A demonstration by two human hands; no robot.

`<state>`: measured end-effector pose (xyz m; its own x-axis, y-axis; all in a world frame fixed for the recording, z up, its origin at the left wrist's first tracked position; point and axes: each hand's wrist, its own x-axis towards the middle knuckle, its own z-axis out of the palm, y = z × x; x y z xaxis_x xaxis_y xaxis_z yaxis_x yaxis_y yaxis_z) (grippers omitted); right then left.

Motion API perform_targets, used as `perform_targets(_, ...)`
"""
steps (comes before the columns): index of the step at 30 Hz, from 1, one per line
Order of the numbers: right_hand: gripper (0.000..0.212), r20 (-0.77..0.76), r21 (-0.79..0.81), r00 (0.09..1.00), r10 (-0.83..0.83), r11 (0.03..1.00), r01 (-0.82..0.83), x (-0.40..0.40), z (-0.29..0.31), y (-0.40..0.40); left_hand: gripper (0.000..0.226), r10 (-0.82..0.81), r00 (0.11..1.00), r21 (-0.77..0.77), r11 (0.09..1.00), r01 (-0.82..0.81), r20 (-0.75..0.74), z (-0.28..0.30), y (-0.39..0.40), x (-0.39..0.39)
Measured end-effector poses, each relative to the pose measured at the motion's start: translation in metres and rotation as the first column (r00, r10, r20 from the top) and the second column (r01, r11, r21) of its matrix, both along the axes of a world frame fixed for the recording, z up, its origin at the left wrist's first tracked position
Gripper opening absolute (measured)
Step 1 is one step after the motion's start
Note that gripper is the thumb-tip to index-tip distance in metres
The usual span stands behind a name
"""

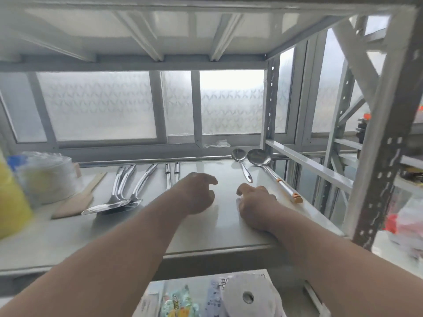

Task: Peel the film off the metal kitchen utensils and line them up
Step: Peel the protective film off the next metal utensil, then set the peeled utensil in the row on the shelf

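Several metal utensils [128,186] already lie in a row at the shelf's [68,236] far left; 2 ladles [251,163] wait far right; left hand [196,193] and right hand [256,202] hover mid-shelf, fingers loosely curled, seemingly empty.

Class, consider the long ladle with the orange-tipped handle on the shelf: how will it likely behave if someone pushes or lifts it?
The ladle looks like rigid metal, so it probably stays stiff. Its round bowl could let it rock or swivel when pushed. On the glossy shelf it would likely slide easily, and it lies close to the right-hand edge.
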<state>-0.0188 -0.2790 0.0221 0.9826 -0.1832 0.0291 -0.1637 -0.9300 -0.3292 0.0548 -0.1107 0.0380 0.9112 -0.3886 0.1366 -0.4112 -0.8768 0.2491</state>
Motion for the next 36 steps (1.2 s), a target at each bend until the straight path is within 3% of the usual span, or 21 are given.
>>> perform_targets(4,0.043,-0.022,-0.004,0.997,0.068,0.998,-0.068,-0.006,0.002,0.035,0.044,0.127,0.992,0.152,0.98,-0.125,-0.002,-0.006,0.055,-0.019)
perform_targets(7,0.049,-0.021,0.029,0.985,0.17,0.985,-0.169,-0.002,0.003,0.071,0.043,0.13,0.99,0.097,0.987,-0.125,-0.044,-0.019,0.08,-0.023)
perform_targets(11,0.047,0.003,0.061,0.972,0.237,0.97,-0.237,0.018,-0.006,0.107,0.04,0.183,0.983,-0.005,0.983,-0.183,0.019,-0.028,0.087,-0.02)
perform_targets(17,0.036,0.165,-0.068,0.959,0.229,0.973,-0.22,0.044,-0.013,0.111,0.039,0.268,0.96,-0.047,0.963,-0.264,0.084,-0.038,0.09,-0.01)
perform_targets(21,0.02,0.274,-0.21,0.932,0.239,0.96,-0.184,0.06,-0.02,0.101,0.042,0.283,0.944,0.037,0.955,-0.293,0.168,-0.038,0.088,-0.005)
perform_targets(25,0.015,0.51,-0.236,0.794,0.331,0.941,-0.241,0.056,-0.018,0.08,0.043,0.262,0.922,0.073,0.953,-0.294,0.284,-0.038,0.089,-0.007)
perform_targets(27,0.012,0.619,-0.222,0.67,0.409,0.91,-0.35,0.038,-0.008,0.067,0.045,0.173,0.918,0.003,0.982,-0.187,0.357,-0.039,0.091,-0.007)
perform_targets(29,0.015,0.685,-0.231,0.565,0.461,0.872,-0.432,0.015,0.009,0.053,0.063,0.041,0.918,-0.06,0.998,-0.018,0.395,-0.035,0.094,-0.008)
perform_targets(31,0.021,0.726,-0.203,0.505,0.468,0.846,-0.492,-0.01,0.028,0.041,0.069,-0.058,0.906,-0.091,0.99,0.105,0.42,-0.031,0.099,-0.006)
perform_targets(33,0.026,0.772,-0.118,0.495,0.399,0.855,-0.505,-0.035,0.045,0.029,0.059,-0.092,0.884,-0.123,0.978,0.166,0.457,-0.025,0.1,-0.006)
perform_targets(36,0.02,0.826,-0.03,0.47,0.311,0.857,-0.515,-0.062,0.066,0.015,0.025,-0.074,0.889,-0.133,0.98,0.15,0.452,-0.007,0.092,-0.015)
